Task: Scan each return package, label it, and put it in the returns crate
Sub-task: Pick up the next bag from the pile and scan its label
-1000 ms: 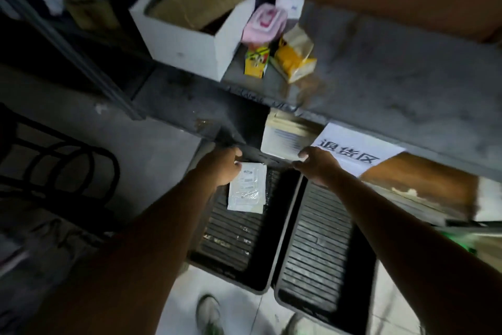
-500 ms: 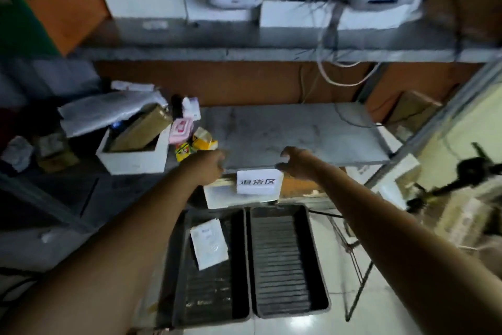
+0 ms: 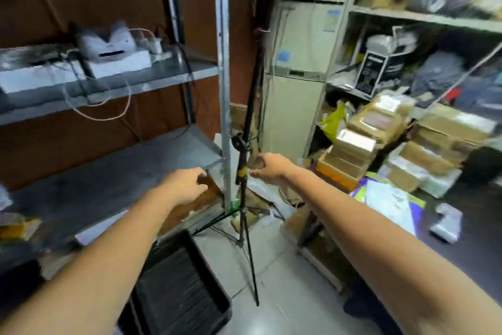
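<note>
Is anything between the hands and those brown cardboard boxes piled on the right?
Yes, for the left hand: the thin black tripod pole and the grey metal shelf post stand between it and the brown cardboard boxes. The right hand is beyond them, with nothing visible between.

Black ribbed crate [image 3: 173, 288]; grey shelf [image 3: 108, 171]; brown cardboard boxes [image 3: 361, 139]; black tripod [image 3: 244, 198], yellow band.

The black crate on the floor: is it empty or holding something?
Empty in the part that shows: the black crate shows only its bare ribbed floor. The left arm hides its near corner.
</note>
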A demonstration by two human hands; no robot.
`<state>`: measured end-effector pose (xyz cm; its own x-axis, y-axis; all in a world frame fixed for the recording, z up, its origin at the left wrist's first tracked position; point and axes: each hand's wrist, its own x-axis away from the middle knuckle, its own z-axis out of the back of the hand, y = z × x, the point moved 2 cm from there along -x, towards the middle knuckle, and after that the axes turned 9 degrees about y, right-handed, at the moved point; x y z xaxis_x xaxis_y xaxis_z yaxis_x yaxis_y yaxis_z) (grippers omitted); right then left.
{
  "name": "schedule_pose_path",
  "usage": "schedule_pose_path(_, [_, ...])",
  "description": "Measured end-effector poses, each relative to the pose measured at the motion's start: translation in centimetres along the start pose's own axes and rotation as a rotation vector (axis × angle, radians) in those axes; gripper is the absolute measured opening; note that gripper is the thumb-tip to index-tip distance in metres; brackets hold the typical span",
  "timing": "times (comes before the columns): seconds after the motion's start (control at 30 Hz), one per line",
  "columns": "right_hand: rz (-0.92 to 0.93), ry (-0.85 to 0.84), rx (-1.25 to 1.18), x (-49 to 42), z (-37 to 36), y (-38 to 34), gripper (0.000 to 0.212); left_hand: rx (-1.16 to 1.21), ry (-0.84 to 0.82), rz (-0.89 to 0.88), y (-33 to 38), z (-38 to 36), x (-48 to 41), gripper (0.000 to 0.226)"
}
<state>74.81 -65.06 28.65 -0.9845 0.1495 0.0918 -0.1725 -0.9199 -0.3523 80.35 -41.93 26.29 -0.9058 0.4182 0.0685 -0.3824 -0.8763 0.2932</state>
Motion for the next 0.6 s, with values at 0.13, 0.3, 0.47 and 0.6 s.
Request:
schedule_pose_path(0.13, [-0.148, 0.095, -0.024, 5.9, 3.9, 12.3, 0.043, 0.013, -0.094, -0.153, 14.0, -4.4, -1.8, 0.039])
schedule_pose_path(0.3, [-0.370, 0.184, -0.086, 12.5, 5.3, 25.9, 0.033, 0.046, -0.187, -0.290, 27.5, -10.2, -3.0, 0.040])
schedule_pose_path(0.47, [-0.603, 0.212, -0.149, 16.9, 4.1, 36.4, 0.042, 0.069, -0.217, -0.384, 35.9, -16.1, -4.4, 0.043])
schedule_pose_path(0.6, [-0.716, 0.241, -0.160, 16.8, 2.6, 42.5, 0.042, 0.085, -0.239, -0.395, 39.7, -20.7, -7.0, 0.045])
